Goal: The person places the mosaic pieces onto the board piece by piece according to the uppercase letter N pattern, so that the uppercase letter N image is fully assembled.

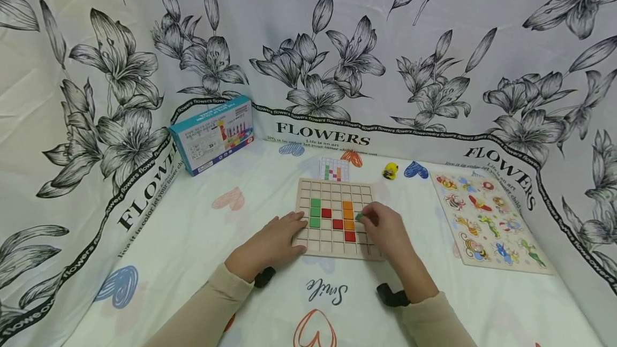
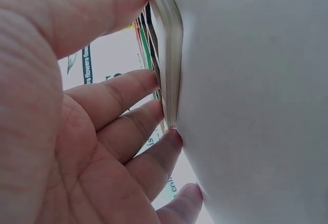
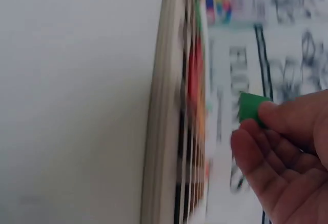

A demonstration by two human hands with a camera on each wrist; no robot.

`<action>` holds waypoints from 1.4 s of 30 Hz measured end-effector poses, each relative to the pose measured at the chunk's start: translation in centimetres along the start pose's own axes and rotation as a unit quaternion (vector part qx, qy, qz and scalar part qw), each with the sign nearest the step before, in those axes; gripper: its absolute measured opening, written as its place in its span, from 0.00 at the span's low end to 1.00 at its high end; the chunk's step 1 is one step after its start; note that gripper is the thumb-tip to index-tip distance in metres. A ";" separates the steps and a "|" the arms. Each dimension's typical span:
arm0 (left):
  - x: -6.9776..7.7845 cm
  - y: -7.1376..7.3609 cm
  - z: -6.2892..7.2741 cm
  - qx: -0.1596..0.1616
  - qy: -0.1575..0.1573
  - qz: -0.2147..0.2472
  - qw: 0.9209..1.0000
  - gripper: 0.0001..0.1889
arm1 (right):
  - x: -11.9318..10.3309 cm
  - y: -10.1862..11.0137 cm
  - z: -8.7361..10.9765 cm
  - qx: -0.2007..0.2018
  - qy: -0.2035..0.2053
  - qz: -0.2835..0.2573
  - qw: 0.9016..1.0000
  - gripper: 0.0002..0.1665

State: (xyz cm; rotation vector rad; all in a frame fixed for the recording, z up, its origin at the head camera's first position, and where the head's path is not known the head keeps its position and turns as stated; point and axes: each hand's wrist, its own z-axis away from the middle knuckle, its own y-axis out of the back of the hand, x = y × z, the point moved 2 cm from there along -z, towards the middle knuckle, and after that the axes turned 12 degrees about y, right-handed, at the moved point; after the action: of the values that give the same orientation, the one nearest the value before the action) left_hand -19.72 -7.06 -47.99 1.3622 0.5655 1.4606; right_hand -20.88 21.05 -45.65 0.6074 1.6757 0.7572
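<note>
A wooden grid board (image 1: 318, 235) lies on the cloth. Green blocks (image 1: 315, 213) fill a short column at its left, orange blocks (image 1: 347, 210) one at its right, and red blocks (image 1: 326, 213) step down diagonally between them. My left hand (image 1: 272, 240) rests at the board's left edge; in the left wrist view its fingertips (image 2: 174, 138) touch the board's side. Over the right part of the board, my right hand (image 1: 385, 229) pinches a green block (image 3: 251, 107) between thumb and fingers. The right wrist view shows that block held clear of the board.
Behind the board lies a pattern card (image 1: 332, 169) with a coloured grid. A small yellow toy (image 1: 390, 171) sits to its right. An insect puzzle board (image 1: 450, 205) lies at the right, and a blue toy box (image 1: 212, 135) stands at the back left. Flowered cloth hangs behind.
</note>
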 end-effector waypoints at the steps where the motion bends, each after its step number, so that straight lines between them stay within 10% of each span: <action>1: -0.1 0.0 0.0 0.001 -0.001 -0.001 1.000 0.35 | -1.1 -0.9 -0.3 -0.015 0.019 -0.010 1.000 0.05; 12: -0.4 0.0 -0.2 0.008 -0.011 -0.015 1.000 0.35 | -6.1 -7.0 -2.5 -0.113 0.118 0.010 0.987 0.04; 42: -0.3 -0.1 -0.2 0.011 -0.012 -0.022 1.000 0.35 | -6.1 -7.3 -2.1 -0.152 0.114 0.019 0.982 0.03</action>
State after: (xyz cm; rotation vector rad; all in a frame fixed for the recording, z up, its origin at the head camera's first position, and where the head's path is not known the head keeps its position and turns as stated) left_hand -19.96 -7.20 -48.25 1.3745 0.5952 1.4039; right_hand -21.59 11.41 -46.88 0.3475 1.7126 1.1199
